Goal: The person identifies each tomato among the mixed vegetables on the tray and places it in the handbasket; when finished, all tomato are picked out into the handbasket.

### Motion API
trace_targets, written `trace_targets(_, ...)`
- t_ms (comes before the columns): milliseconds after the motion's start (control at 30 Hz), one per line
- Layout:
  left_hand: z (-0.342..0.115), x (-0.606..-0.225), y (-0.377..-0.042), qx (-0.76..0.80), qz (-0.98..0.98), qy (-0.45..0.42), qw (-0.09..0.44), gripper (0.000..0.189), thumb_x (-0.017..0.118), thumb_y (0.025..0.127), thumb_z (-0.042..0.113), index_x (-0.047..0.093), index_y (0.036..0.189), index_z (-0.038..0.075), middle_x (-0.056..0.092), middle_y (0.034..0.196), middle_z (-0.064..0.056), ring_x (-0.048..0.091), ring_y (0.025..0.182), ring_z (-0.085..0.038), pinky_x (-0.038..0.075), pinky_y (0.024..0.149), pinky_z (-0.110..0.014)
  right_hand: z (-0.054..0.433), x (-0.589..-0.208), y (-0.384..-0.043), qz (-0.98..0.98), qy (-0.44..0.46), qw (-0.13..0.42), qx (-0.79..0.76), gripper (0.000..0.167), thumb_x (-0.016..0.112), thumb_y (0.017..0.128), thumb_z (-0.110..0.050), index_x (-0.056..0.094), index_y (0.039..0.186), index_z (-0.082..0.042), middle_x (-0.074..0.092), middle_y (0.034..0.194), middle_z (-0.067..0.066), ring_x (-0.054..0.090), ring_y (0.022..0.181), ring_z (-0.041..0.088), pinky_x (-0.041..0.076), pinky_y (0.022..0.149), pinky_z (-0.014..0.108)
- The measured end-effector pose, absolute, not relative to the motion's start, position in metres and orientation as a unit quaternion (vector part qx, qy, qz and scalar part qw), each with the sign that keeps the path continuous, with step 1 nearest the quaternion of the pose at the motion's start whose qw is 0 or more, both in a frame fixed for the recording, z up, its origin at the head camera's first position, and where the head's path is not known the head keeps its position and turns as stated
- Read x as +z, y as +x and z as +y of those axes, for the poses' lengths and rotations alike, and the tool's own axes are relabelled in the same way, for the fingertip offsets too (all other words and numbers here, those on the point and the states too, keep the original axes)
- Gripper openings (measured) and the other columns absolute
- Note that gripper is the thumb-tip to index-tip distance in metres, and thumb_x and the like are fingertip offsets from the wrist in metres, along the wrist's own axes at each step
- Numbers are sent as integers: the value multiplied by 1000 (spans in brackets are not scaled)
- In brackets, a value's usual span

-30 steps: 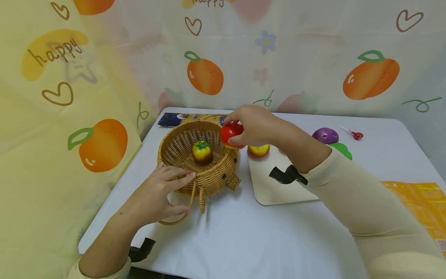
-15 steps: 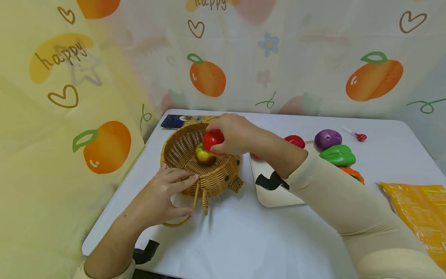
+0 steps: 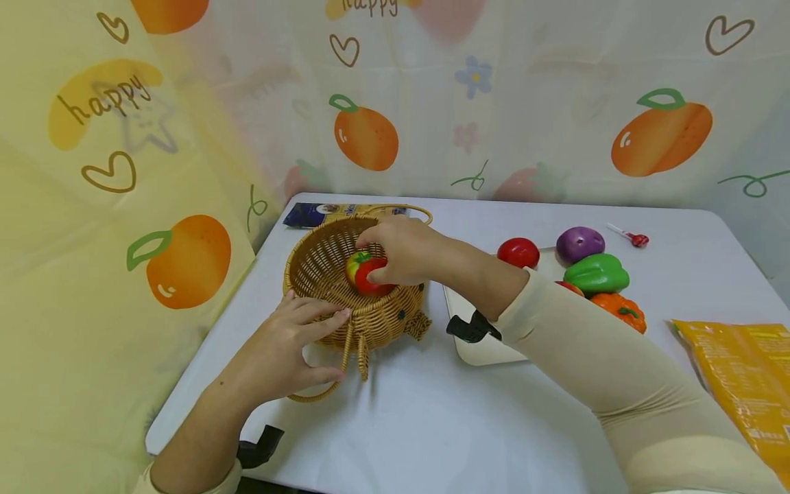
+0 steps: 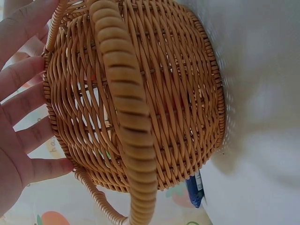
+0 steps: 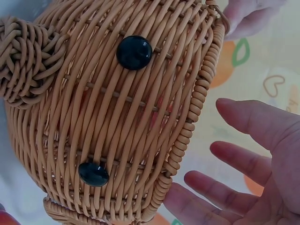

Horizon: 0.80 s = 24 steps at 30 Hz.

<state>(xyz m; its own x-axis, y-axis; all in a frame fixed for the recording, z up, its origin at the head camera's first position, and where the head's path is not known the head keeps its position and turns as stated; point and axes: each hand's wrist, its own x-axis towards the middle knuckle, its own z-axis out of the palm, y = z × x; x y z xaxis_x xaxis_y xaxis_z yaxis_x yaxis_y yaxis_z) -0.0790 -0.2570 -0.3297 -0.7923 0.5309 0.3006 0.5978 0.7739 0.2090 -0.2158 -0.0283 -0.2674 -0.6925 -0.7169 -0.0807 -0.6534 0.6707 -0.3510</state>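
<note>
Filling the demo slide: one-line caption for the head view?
Right hand over a wicker basket with a red fruit and a yellow fruit inside; left hand touching the basket's rim.

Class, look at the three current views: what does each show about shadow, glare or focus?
Head view: small highlights on the glossy green pepper, a soft shadow on the white tabletop near the wicker basket; left wrist view: a blurry-edged shadow beside the basket; right wrist view: bright glints on the black buttons, patterned backdrop rather soft.
</note>
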Motion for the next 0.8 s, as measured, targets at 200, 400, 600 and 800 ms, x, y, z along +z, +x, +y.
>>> trace_targets(200,-256,-329,-80,-148,-933,-306,115,83,99,61,38,70,134,14,68,127,-6,61,121,-28,32,112,-73,-22,-265,-217,906,-382,102,-153,54,75,92,-36,61,142,-21,57,146,2,47,140,27,42,115,46)
trace_targets(400,-255,-330,-80,-149,-931,-309,122,83,100,60,38,70,134,13,69,126,-5,61,120,-28,32,111,-74,-7,-257,-221,903,-379,85,-182,52,74,92,-33,62,141,-18,59,144,1,48,138,23,39,117,43)
trace_targets(600,-257,-331,-79,-153,-931,-307,128,83,100,59,38,70,133,13,68,127,-5,61,120,-28,32,112,-73,14,-250,-229,916,-332,92,-204,55,75,92,-37,61,143,-23,59,144,-1,52,134,23,47,111,44)
trace_targets(800,-257,-332,-79,-157,-930,-307,129,83,100,59,38,70,133,13,68,126,-4,61,119,-26,32,112,-72,33,-253,-243,931,-292,101,-193,57,74,92,-37,59,143,-18,59,143,5,50,137,25,42,114,47)
